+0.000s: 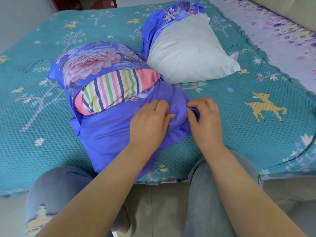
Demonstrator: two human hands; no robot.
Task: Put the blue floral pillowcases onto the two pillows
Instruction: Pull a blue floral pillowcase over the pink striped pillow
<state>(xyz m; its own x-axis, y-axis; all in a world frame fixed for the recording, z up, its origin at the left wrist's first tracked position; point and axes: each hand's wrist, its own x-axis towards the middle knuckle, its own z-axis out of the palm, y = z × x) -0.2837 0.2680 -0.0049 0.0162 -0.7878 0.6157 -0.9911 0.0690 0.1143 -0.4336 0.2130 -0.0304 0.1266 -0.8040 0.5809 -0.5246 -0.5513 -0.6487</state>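
Observation:
A striped pillow (111,90) lies on the bed in front of me, mostly wrapped in a blue floral pillowcase (106,134); a band of stripes shows through the case's opening. My left hand (150,118) and my right hand (203,115) both pinch the blue fabric at the case's near right corner, fingers curled, almost touching each other. Behind, a white pillow (188,50) lies bare, with the second blue floral pillowcase (172,14) bunched along its far and left sides.
The bed carries a teal bedspread (239,134) with deer and tree motifs. A lilac floral sheet (280,36) runs along the right. My knees in jeans (56,187) press against the bed's front edge, above a light floor.

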